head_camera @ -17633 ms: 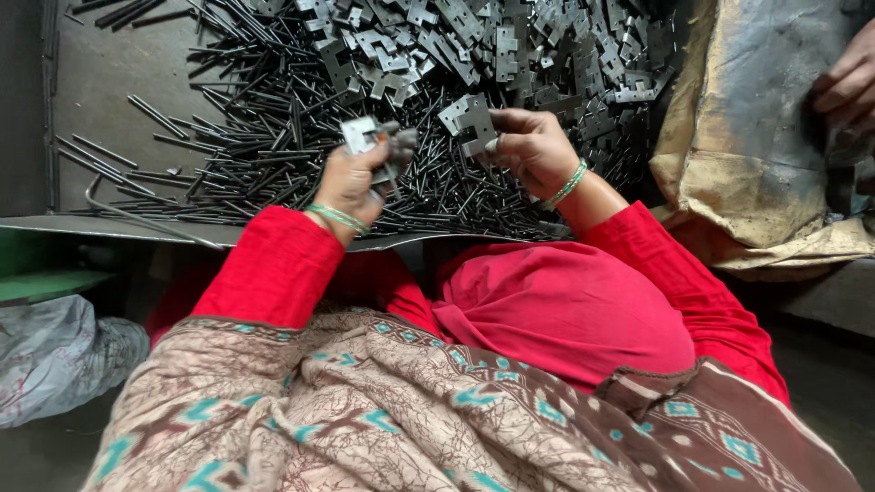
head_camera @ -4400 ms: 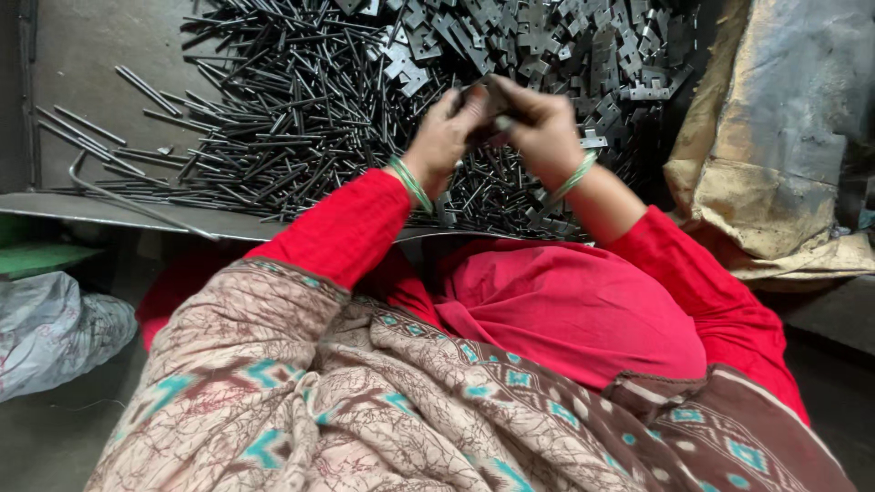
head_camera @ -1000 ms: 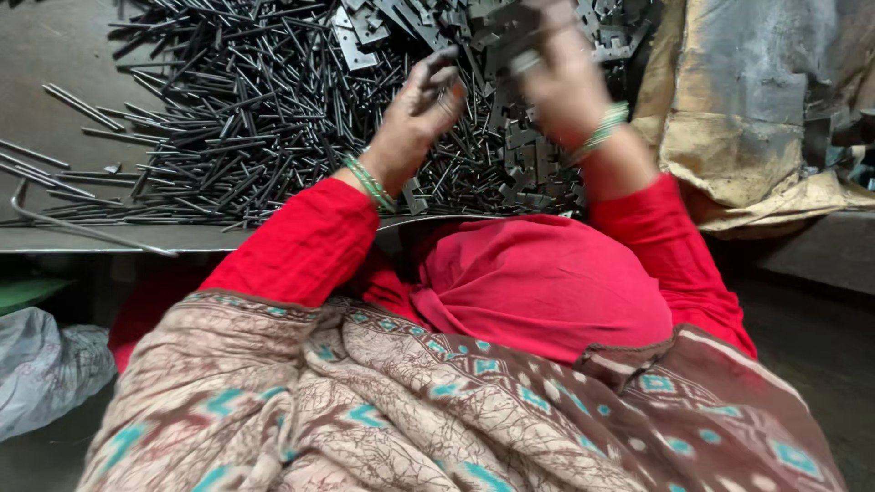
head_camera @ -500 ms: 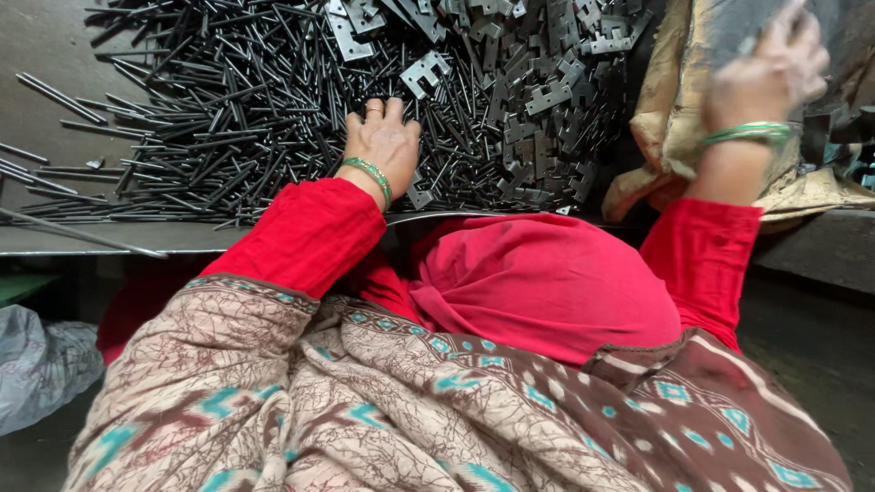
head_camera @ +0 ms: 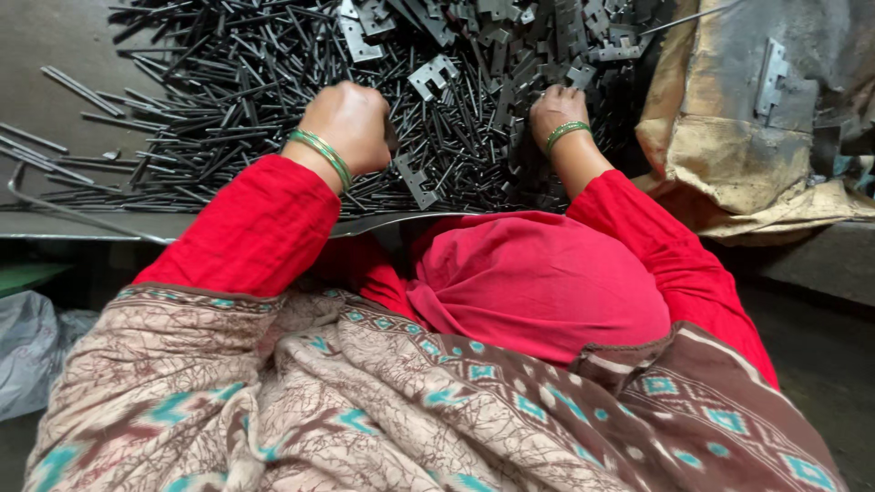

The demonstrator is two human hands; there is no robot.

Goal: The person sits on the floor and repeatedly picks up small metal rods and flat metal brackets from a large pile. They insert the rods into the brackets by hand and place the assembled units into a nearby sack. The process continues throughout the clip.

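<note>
Rods [head_camera: 228, 100], thin and dark, lie heaped across the grey table [head_camera: 55, 55], filling most of its middle and spilling in loose strands toward the left edge. Mixed into the heap toward the far edge are flat notched metal plates [head_camera: 433, 75], some pale grey, some dark, piled thickest near the far right part of the table.

The left hand [head_camera: 351, 123] rests on the rods near the front edge, curled into a closed fist with knuckles up; whether it grips anything I cannot tell, since the fingers fold under out of sight. Green bangles [head_camera: 321, 155] ring its wrist above a red sleeve [head_camera: 251, 228].

The right hand [head_camera: 556, 107] reaches further in, fingers pushed down among the dark plates and rods; the fingertips are buried, so how wide it stands cannot be told. It also wears a green bangle.

At the right edge of the table sits a crumpled tan sack [head_camera: 729, 155], its mouth slumped open; 1 pale metal plate [head_camera: 775, 87] lies on its folds.

A bent rod [head_camera: 82, 211] runs along the front left edge. Below the table, at the left, a grey plastic bag [head_camera: 27, 355] lies on the floor. A patterned brown shawl [head_camera: 365, 410] covers the lap.
</note>
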